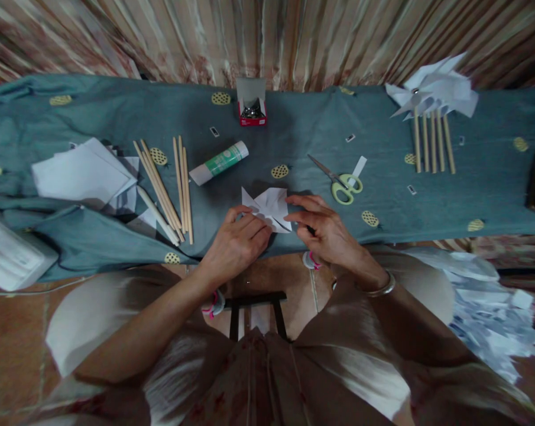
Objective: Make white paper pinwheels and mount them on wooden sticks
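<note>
A white paper pinwheel (274, 204), cut and partly folded, lies on the table in front of me. My left hand (243, 239) is closed over its lower left part, with the fingers pressing on the paper and hiding that corner. At the paper's right edge is my right hand (323, 228), its fingers bent and apart, fingertips at or just touching a flap. Green-handled scissors (344, 186) rest beyond my right hand, blades half spread, beside a white paper strip (358, 168). A glue stick (220, 161) lies beyond my left hand.
Wooden sticks (185, 189), a white pen-like stick (156, 214) and a stack of white paper (83, 174) lie left. A small red box (252, 112) of metal pieces stands at the back. Finished pinwheels (440, 89) on sticks lie right. A bag of paper scraps (493, 307) sits below.
</note>
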### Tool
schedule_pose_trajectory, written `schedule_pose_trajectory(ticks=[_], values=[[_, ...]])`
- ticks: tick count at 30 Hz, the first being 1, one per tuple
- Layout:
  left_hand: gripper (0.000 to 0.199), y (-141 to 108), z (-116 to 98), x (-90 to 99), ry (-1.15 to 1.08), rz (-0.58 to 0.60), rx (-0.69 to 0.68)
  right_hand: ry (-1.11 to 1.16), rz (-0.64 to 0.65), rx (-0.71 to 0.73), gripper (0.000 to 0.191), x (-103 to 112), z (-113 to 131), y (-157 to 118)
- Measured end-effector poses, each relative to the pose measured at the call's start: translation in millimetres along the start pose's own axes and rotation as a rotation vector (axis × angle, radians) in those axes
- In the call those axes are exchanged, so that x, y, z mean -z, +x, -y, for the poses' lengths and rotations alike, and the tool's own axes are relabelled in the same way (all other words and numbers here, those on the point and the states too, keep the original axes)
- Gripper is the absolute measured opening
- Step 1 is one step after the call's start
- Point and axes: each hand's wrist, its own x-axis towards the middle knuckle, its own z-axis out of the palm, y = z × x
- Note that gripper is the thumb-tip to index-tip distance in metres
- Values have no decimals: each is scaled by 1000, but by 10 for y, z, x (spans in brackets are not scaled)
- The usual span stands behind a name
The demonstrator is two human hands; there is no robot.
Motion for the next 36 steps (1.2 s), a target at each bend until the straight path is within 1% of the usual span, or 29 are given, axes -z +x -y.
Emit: schedule_pose_trajectory(ticks=[3,9,13,18,23,28,36], values=[[15,-38,1,-1,-18,-3,11,70,3,-20,21,-13,47,4],[11,-70,34,-11,-18,-26,20,190,18,-45,12,-52,69,60],[9,-92,31,-19,-29,-27,27,235,5,-72,11,-117,78,101],[11,-106,16,-16,-55,-36,46,203,-35,-114,10,-210,100,155],[15,-120,19,-8,-31,-60,46,152,-53,-112,9,-215,135,196],[16,-150,27,-15,-37,-26,40,120,-58,-105,9,-234,148,203],[16,-162,22,-41,-81,-20,45,115,-75,-131,9,-292,141,228]])
